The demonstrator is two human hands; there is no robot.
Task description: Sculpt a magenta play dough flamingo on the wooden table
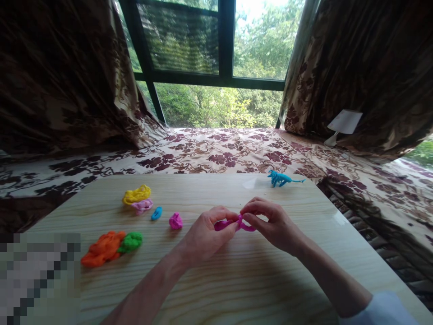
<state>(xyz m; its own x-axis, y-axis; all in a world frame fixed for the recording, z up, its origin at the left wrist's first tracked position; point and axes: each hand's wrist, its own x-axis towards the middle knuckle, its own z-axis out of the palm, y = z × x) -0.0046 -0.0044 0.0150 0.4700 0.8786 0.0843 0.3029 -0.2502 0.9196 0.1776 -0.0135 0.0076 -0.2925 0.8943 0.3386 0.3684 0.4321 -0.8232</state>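
A magenta clay piece [248, 228] is held just above the middle of the wooden table. My left hand [216, 230] pinches its left part between thumb and fingers. From the right, the thumb and forefinger of my right hand [267, 221] close on a small raised bit of the same clay. The fingertips of both hands nearly meet and hide part of the piece. Left of my left hand lies a separate magenta lump [176, 221]. A small blue clay oval [156, 213] rests beyond that lump, further left.
Yellow clay [137, 195] and pale pink clay [142, 206] lie at the table's back left. Orange clay [104, 249] touches green clay [131, 242] nearer the front. A blue clay animal figure [282, 178] stands near the table's [203, 187] back right edge. A white lamp [344, 122] is beyond.
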